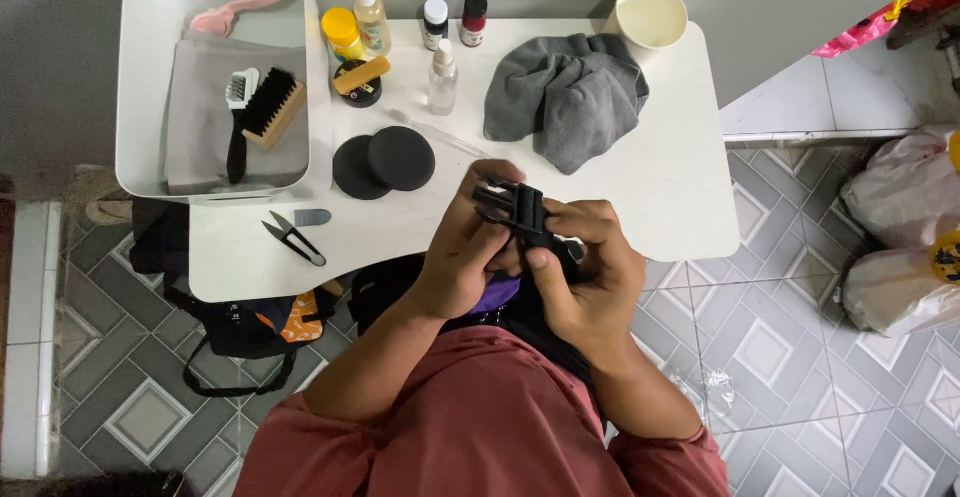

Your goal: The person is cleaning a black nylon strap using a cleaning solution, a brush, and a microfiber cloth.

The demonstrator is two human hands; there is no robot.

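Centrally, both hands meet over the near edge of the white counter (660, 197). The left hand (465, 247) is curled around a black plastic buckle (520, 215), fingers wrapped over its upper end. The right hand (590, 267) grips the lower end of the same buckle, thumb pressed against its side. The buckle is held above the counter edge, clear of the surface, and dark fabric with a purple patch (497, 295) hangs below the hands.

Just beyond the left hand, two black round foam pads (385, 162) lie overlapping on the counter. Left of them lie small black thread snips (293, 239) and a grey oval tag (312, 217). A crumpled grey cloth (565, 97) lies beyond the right hand, with a cream cup (650, 15) behind it. Along the far edge stand a clear spray bottle (442, 77), two small capped bottles (453, 19), a yellow-capped jar (343, 35) and an open tin with a small brush (360, 79) across it. A white tray (150, 77) at the far left holds a black-bristled wooden brush (270, 107).
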